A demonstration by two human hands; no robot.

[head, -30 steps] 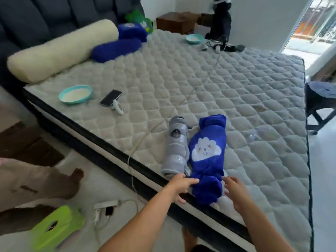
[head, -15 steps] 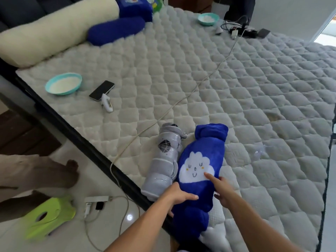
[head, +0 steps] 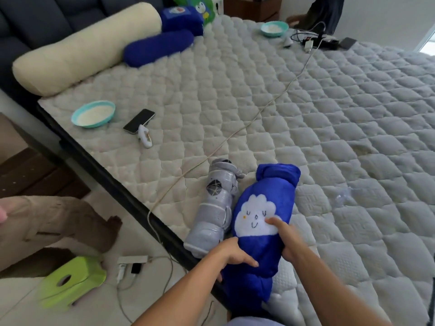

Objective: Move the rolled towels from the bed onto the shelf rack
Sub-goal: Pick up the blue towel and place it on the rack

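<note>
A rolled blue towel (head: 266, 196) with a white cloud face lies at the near edge of the bed (head: 306, 118). My left hand (head: 231, 254) grips its lower left side, fingers curled over the fabric. My right hand (head: 286, 238) holds its right side, thumb on the cloud patch. A rolled grey towel (head: 215, 208) lies right beside it on the left, touching it. The shelf rack is out of view.
On the bed lie a teal bowl (head: 93, 113), a phone (head: 139, 120), a small white device (head: 145, 138) and a long cable (head: 247, 123). A cream bolster (head: 82, 48) and blue pillows (head: 157, 47) sit at the head. A green stool (head: 70, 282) and power strip (head: 131, 264) are on the floor.
Both hands went from just touching the blue towel's near end to clasping it from either side. The view moved closer over the bed.
</note>
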